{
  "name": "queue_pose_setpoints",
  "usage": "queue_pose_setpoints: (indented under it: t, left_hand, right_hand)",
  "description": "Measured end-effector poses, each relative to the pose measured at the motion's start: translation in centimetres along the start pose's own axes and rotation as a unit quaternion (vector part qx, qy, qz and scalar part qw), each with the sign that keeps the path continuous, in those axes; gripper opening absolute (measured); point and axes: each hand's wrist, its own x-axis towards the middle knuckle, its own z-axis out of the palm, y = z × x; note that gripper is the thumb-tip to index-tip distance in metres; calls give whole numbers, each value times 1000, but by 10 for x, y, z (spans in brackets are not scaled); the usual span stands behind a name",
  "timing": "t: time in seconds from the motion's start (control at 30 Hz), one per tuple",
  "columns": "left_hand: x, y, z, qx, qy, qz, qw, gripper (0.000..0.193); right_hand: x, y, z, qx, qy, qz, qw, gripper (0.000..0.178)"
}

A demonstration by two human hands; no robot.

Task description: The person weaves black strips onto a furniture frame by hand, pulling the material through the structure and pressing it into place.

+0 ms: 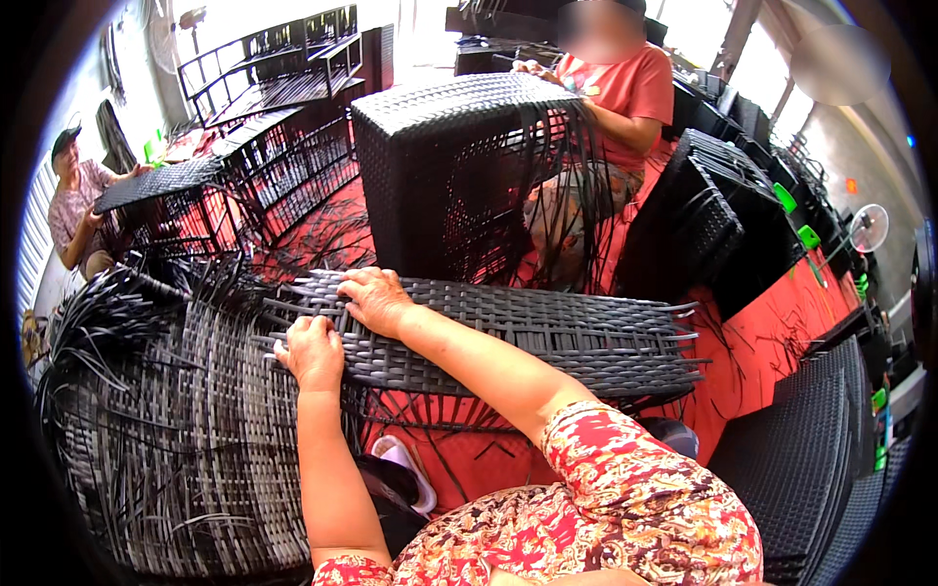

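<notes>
In front of me lies a long, narrow dark grey wicker panel (508, 337), its loose strand ends sticking out on the left and right. My left hand (313, 354) is closed at the near left end of this panel, fingers curled over the strand ends there. Farther back, my right hand (376, 301) bears on the weave near the far left corner with bent fingers gripping the strands. Exactly which strands each hand pinches is hidden under the fingers. Beneath the panel, a dark frame with thin strands (440, 408) shows.
A big woven sheet (186, 430) with a bundle of loose strands spreads at my left. Beyond the panel stands a black wicker box (420, 176), with a co-worker (625, 107) behind it. Another person (83, 200) works far left. Stacked woven panels (801, 449) stand right.
</notes>
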Motion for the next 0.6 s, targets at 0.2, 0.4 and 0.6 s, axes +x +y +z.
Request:
queue_pose_setpoints:
  t: [0.2,0.4,0.6]
  left_hand:
    - [4,2,1,13,5,1,1000,10]
    - [16,4,8,-2,-30,-25,999,16]
    - [21,0,20,-8,-26,-13,1000,21]
  right_hand:
    - [-7,-17,-26,-18,-50,41,998,40]
    - [-10,-18,-35,-71,-109,100,986,55]
    - [-9,-2,-15,-47,-67,102,991,53]
